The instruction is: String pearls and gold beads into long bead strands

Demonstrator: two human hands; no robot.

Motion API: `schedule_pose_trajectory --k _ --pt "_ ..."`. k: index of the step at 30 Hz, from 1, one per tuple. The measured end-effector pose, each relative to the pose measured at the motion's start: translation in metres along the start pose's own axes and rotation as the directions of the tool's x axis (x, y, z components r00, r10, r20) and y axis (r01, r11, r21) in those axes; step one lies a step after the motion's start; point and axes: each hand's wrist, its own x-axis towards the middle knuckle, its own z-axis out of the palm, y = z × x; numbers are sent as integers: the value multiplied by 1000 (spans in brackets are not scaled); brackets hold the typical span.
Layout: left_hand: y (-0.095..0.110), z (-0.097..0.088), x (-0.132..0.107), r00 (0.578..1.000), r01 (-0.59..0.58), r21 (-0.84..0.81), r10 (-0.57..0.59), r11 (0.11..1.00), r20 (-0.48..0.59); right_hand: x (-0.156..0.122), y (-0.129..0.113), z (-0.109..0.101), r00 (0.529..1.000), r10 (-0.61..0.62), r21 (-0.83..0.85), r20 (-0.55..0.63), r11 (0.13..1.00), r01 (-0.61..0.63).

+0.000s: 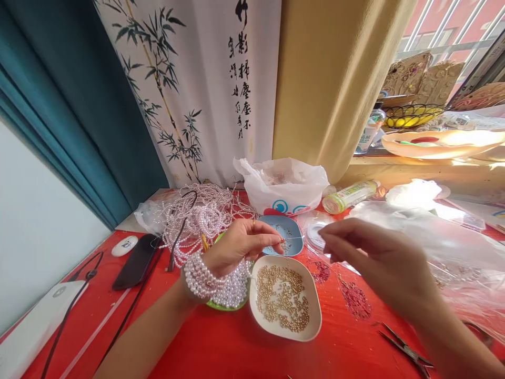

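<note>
- Low in the right of the frame, small scissors (406, 350) lie on the red table (221, 347), near your right forearm.
- At centre, a white dish (258, 321) holds gold beads (282, 297). Just to its left, a green bowl (219, 306) is heaped with pearl beads (234, 289).
- Your left hand (236, 247) hovers over that bowl, its wrist wrapped in pearl strands (199, 276). Thumb and forefinger pinch a fine thread (294, 238) with the other fingers curled.
- Your right hand (374, 258) sits right of centre, fingertips bunched together towards the thread's far end. The line is too thin to see in that grip.
- The thread runs between your hands, above a blue dish (294, 229).
- Further back, a heap of pearl strings (201, 210) lies left of centre, beside a white plastic bag (282, 184).
- A black phone (136, 260) rests at the left.
</note>
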Motion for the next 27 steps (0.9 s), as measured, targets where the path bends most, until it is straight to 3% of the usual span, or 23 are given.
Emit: schedule_pose_trajectory --k 5,27 --pt "-1 1 -1 1000 -8 -44 7 999 -3 -6 -1 9 979 -185 -258 84 945 200" --pt "-2 2 -1 999 12 -52 -14 999 -48 -6 0 10 982 -163 -262 95 948 182"
